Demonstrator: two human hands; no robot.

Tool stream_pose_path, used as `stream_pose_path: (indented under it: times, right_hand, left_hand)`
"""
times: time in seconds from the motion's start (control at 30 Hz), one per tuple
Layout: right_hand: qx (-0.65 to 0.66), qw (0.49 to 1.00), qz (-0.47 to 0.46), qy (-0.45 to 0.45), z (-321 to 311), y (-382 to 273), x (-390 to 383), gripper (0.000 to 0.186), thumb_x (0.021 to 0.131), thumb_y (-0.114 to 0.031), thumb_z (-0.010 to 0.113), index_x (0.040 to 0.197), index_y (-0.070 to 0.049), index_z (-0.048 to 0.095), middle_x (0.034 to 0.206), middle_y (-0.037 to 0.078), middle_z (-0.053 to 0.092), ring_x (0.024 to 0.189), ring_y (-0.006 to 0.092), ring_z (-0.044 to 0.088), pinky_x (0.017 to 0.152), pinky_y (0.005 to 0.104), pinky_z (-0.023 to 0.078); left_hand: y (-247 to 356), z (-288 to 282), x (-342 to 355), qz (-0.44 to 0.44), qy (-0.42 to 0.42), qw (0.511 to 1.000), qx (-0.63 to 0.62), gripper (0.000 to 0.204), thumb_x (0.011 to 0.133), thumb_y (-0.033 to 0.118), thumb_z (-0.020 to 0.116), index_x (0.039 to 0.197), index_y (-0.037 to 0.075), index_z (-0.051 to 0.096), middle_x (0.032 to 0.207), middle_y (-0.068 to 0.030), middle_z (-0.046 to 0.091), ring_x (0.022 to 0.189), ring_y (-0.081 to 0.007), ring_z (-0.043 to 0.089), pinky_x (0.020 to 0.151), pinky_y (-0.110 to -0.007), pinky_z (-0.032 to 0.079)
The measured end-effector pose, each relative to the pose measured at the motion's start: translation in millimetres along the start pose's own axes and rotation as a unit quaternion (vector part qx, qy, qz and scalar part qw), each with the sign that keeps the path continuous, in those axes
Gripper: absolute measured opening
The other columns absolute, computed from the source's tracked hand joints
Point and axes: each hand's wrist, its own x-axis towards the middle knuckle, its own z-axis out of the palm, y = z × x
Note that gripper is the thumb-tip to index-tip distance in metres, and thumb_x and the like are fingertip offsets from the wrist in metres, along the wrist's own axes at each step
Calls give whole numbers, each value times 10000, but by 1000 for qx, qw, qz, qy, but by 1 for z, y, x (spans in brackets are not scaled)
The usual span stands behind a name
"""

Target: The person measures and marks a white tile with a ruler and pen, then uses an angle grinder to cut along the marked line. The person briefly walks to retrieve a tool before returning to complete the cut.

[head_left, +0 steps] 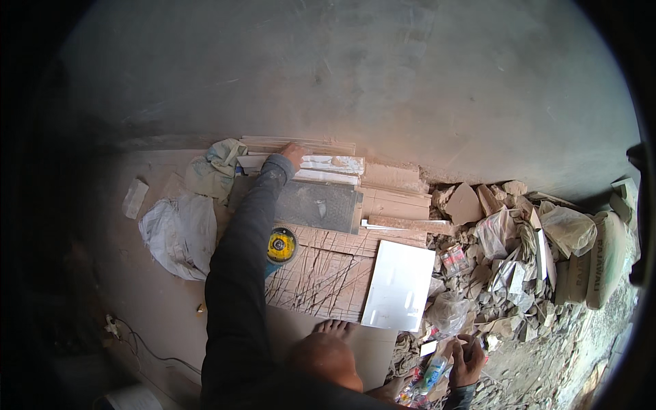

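My left arm stretches forward over the work spot. At its end my left hand (294, 153) is closed at the edge of the narrow tile strips (333, 164) stacked by the wall; its fingertips are partly hidden. Beneath that forearm lies an angle grinder (281, 246) with a yellow-centred disc, its teal body mostly covered by the sleeve. It rests on a board (321, 273) scored with many dark cuts. A glossy white tile (398, 285) overlaps the board's right side. Low on the right, my right hand (467, 363) has curled fingers above rubble; what they hold, if anything, I cannot make out.
A dark grey tile (318, 206) lies beyond the scored board. White sacking (181, 236) and a greenish sack (217, 167) are at left. Broken rubble (478, 273), plastic bags and a plastic bottle (432, 374) spread right, before filled sacks (605, 260). A cable (154, 352) crosses the floor.
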Motion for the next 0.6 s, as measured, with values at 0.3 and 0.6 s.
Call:
stream_pose_path:
  times: [0.3, 0.6]
  right_hand:
    - [64, 997, -37, -6, 27, -24, 17, 152, 953, -69, 675, 1084, 7, 659, 733, -46, 530, 650, 28, 429, 589, 210, 321]
    - [-218, 894, -385, 73, 53, -137, 79, 385, 852, -267, 788, 1138, -27, 693, 881, 162, 639, 873, 372, 599, 763, 482, 492]
  left_hand:
    - [113, -124, -75, 229, 169, 959, -7, 222, 917, 69, 608, 1104, 53, 727, 1094, -132, 680, 1079, -315, 608, 969, -433, 459]
    - [266, -129, -161, 450, 120, 883, -59, 278, 854, 71, 666, 1123, 6, 646, 935, -137, 656, 928, -298, 624, 884, -438, 454]
